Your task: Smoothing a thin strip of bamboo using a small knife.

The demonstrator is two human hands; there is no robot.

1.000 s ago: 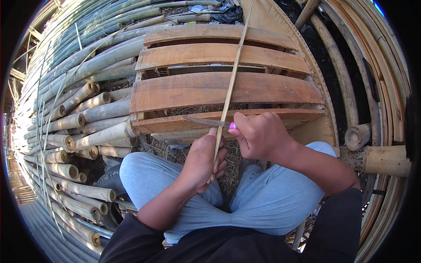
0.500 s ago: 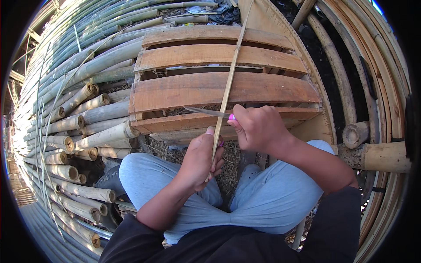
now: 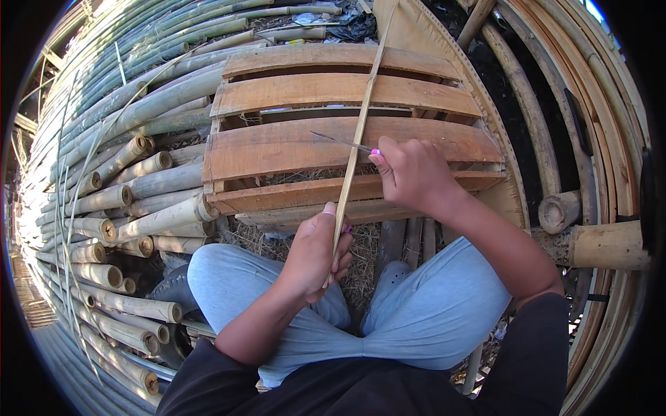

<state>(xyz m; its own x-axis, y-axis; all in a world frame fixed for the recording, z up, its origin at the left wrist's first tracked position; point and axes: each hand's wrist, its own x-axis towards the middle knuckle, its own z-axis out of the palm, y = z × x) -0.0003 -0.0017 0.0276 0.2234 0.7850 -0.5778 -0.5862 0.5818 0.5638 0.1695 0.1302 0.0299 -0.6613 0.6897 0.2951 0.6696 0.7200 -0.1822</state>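
A long, narrow bamboo strip (image 3: pixel 356 145) runs away from me across a slatted wooden crate (image 3: pixel 277 142). My left hand (image 3: pixel 318 249) is closed around its near end, thumb lying along the top. My right hand (image 3: pixel 416 170) grips a knife (image 3: pixel 340 141) by its handle, of which only a pink bit shows at the fist. The thin blade points left and lies across the strip, farther out than my left hand. Most of the handle is hidden in my fingers.
Many bamboo poles (image 3: pixel 149 211) are stacked to the left, cut ends toward me. Split bamboo lengths (image 3: pixel 610 104) stand along the right, beside a thick bamboo post (image 3: pixel 603 246). A tan sheet (image 3: pixel 510 201) borders the crate's right side. Dry shavings (image 3: pixel 267 246) cover the ground below.
My right hand and the knife have moved away from me along the strip, and the blade now looks thinner, turned edge-on. My left hand has barely moved.
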